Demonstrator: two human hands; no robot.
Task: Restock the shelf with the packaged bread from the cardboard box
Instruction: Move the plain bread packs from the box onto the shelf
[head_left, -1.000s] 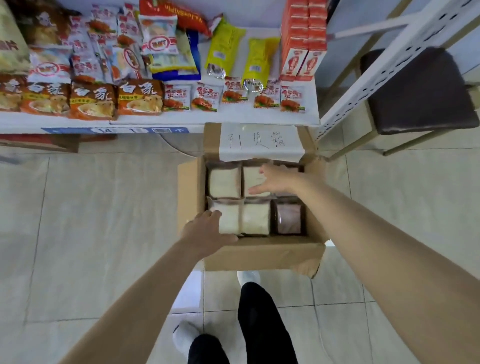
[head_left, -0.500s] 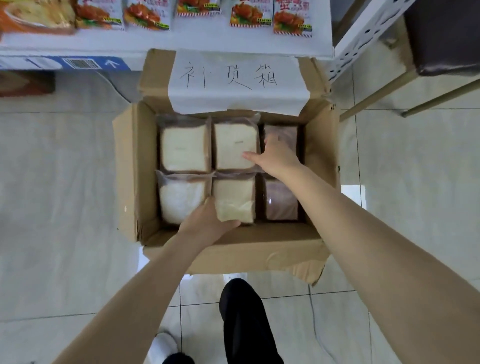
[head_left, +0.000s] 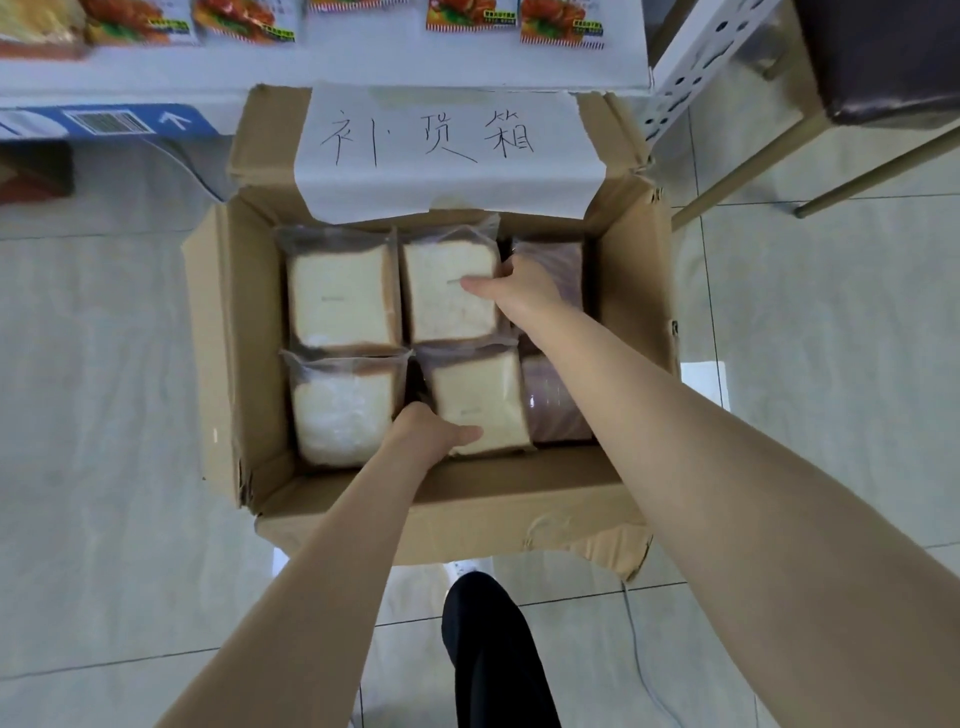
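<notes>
An open cardboard box (head_left: 218, 364) on the floor holds several clear-wrapped bread packs in two rows. My left hand (head_left: 426, 434) grips the near middle bread pack (head_left: 480, 395), thumb on top and fingers tucked down its left side. My right hand (head_left: 524, 291) grips the far middle bread pack (head_left: 447, 291), thumb across its face and fingers down its right side. White packs lie at far left (head_left: 337, 296) and near left (head_left: 340, 415). Two darker packs (head_left: 553, 410) fill the right column, the far one mostly hidden by my right hand. The white shelf (head_left: 322, 73) runs just beyond the box.
Snack packets (head_left: 470, 15) lie on the shelf's front edge. The box's back flap carries a handwritten white paper label (head_left: 447, 150). A perforated white upright (head_left: 696, 67) and a dark-seated stool (head_left: 883, 57) stand at the right. My legs (head_left: 493, 649) are on the tiled floor.
The view has closed in on the box. My left hand slid right from the near left pack onto the near middle one. My right hand's fingers dug down beside the far middle pack.
</notes>
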